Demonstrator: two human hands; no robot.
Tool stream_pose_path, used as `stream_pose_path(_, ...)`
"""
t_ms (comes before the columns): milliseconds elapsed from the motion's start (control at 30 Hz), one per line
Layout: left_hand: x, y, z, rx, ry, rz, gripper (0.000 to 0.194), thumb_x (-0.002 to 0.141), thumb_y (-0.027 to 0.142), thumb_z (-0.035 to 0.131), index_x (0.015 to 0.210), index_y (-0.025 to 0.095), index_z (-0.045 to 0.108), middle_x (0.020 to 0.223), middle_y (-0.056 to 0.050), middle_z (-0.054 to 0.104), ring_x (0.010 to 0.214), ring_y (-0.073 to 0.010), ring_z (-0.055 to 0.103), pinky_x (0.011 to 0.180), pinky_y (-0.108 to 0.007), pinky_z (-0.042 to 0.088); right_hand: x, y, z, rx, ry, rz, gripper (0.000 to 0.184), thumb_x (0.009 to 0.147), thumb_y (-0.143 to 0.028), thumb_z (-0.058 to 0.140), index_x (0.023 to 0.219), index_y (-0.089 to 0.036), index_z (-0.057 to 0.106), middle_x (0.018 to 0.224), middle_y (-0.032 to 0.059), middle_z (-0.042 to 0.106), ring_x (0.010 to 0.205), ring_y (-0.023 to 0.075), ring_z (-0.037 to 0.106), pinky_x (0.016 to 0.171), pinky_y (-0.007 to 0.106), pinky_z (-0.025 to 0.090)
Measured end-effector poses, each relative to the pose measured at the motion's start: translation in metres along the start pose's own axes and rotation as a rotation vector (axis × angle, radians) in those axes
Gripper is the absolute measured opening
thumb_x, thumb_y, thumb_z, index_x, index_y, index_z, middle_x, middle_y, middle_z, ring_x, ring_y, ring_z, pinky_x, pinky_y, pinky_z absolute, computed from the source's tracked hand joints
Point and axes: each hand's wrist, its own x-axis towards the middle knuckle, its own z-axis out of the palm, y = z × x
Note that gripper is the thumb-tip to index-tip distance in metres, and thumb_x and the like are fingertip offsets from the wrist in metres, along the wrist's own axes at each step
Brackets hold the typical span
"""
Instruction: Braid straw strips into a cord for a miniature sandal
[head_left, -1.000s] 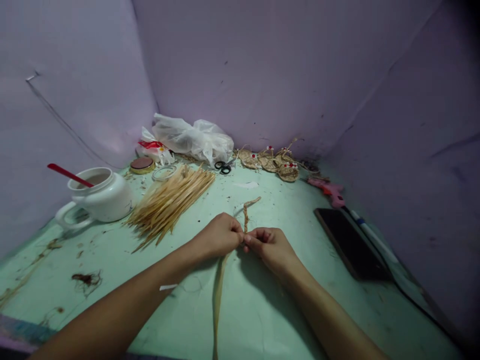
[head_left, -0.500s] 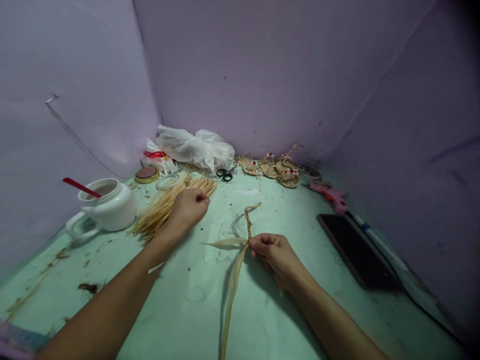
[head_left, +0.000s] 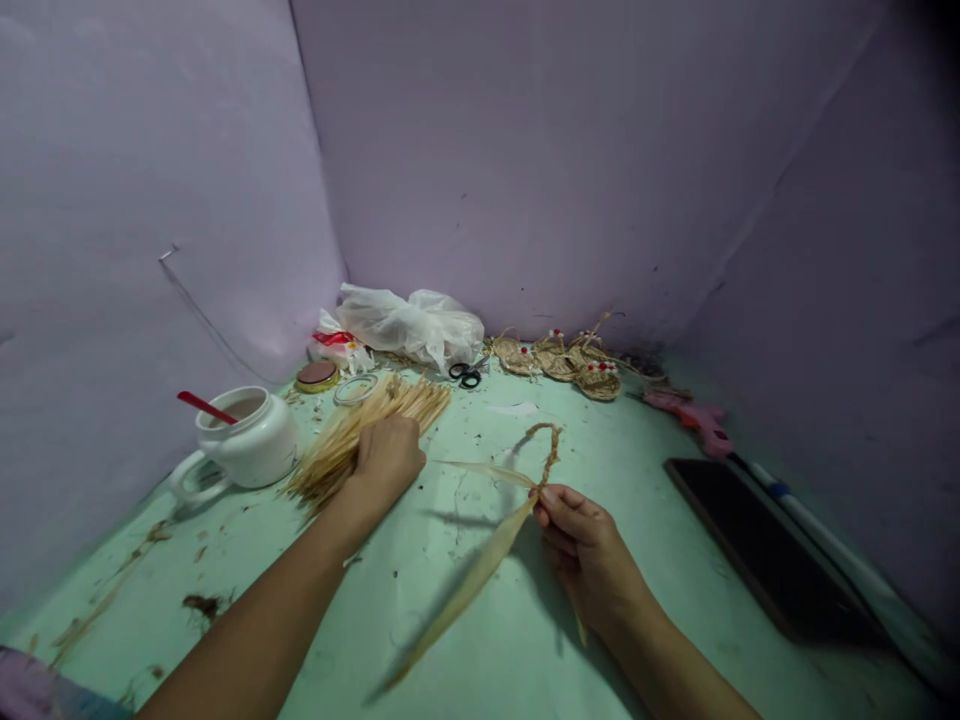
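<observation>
I see the right hand (head_left: 592, 555) pinching the braid (head_left: 553, 455) by its near end, right of centre over the tabletop (head_left: 330, 655), loose strips (head_left: 476, 575) trailing left; should that pinch slacken, the plait could unwind; the left hand (head_left: 388, 458) curls over the straw bundle (head_left: 330, 445), its grip hidden from me; a rough tug might scatter straws against the mug (head_left: 259, 450).
</observation>
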Motion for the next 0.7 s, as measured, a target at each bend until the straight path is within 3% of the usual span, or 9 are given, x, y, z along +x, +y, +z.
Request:
stream_pose_path(100,-0.003,0.000,-0.004,-0.040,0.041,-0.039,0.024,0.066,0.016,0.041,0.074,0.012,0.064,0.074,-0.014,0.063,0.073,-0.0253,0.059,0.061,-0.032,0.041,0.000,0.001,0.001,-0.048,0.005,0.004,0.024,0.063,-0.031,0.065,0.057,-0.012,0.052,0.047,-0.0051,0.040,0.036,-0.0002,0.015,0.035,0.017,0.007)
stream_pose_path(167,-0.007,0.004,-0.012,-0.176,0.148,-0.021,0.025,0.072,0.020,0.040,0.078,0.013,0.063,0.077,-0.012,0.063,0.076,-0.0231,0.058,0.065,-0.032,0.041,0.000,0.000,0.003,-0.079,-0.029,0.013,0.025,0.061,-0.031,0.066,0.056,-0.012,0.052,0.045,-0.0057,0.038,0.035,-0.0002,0.014,0.035,0.018,0.006)
stream_pose_path(233,-0.013,0.012,-0.021,-0.399,0.269,0.097,0.026,0.074,0.022,0.042,0.089,0.015,0.062,0.085,-0.009,0.062,0.078,-0.0182,0.056,0.071,-0.030,0.041,-0.002,0.000,0.004,-0.094,-0.082,0.019,0.024,0.061,-0.030,0.066,0.056,-0.012,0.052,0.044,-0.0057,0.038,0.035,-0.0002,0.015,0.035,0.018,0.005)
stream_pose_path(300,-0.016,0.023,-0.028,-0.617,0.297,0.290,0.033,0.072,0.020,0.047,0.103,0.018,0.056,0.096,-0.006,0.060,0.076,-0.0134,0.054,0.074,-0.026,0.041,-0.005,-0.001,0.005,-0.093,-0.134,0.021,0.022,0.061,-0.030,0.065,0.057,-0.012,0.052,0.044,-0.0055,0.039,0.036,-0.0001,0.016,0.036,0.018,0.005)
stream_pose_path(400,-0.013,0.041,-0.030,-0.815,0.125,0.515,0.039,0.066,0.017,0.054,0.105,0.020,0.056,0.109,-0.006,0.053,0.070,-0.0097,0.052,0.071,-0.024,0.041,-0.007,-0.005,0.004,-0.068,-0.181,0.012,0.021,0.061,-0.029,0.063,0.057,-0.012,0.051,0.043,-0.0069,0.033,0.036,0.0005,0.014,0.036,0.018,0.005)
stream_pose_path(533,0.007,0.049,-0.027,-1.049,-0.200,0.604,0.015,0.066,0.022,0.055,0.074,0.014,0.064,0.097,-0.006,0.057,0.074,-0.0110,0.052,0.066,-0.021,0.039,-0.004,-0.019,-0.002,-0.069,-0.119,-0.071,0.020,0.060,-0.029,0.061,0.054,-0.014,0.049,0.043,-0.0081,0.026,0.038,0.0019,0.013,0.037,0.018,0.006)
stream_pose_path(633,0.021,0.050,-0.028,-1.237,-0.367,0.560,0.017,0.066,0.026,0.055,0.068,0.011,0.061,0.073,-0.004,0.060,0.060,-0.0086,0.050,0.056,-0.019,0.037,0.003,-0.035,-0.010,-0.165,-0.013,-0.169,0.018,0.062,-0.029,0.058,0.055,-0.015,0.049,0.043,-0.0074,0.029,0.038,0.0028,0.018,0.038,0.019,0.010)
stream_pose_path(700,0.025,0.053,-0.031,-1.341,-0.454,0.421,0.018,0.065,0.028,0.055,0.065,0.011,0.058,0.058,-0.001,0.056,0.045,-0.0049,0.041,0.045,-0.017,0.030,0.011,-0.045,-0.014,-0.274,0.063,-0.200,0.017,0.062,-0.029,0.057,0.057,-0.015,0.051,0.045,-0.0060,0.035,0.039,0.0035,0.024,0.039,0.019,0.013)
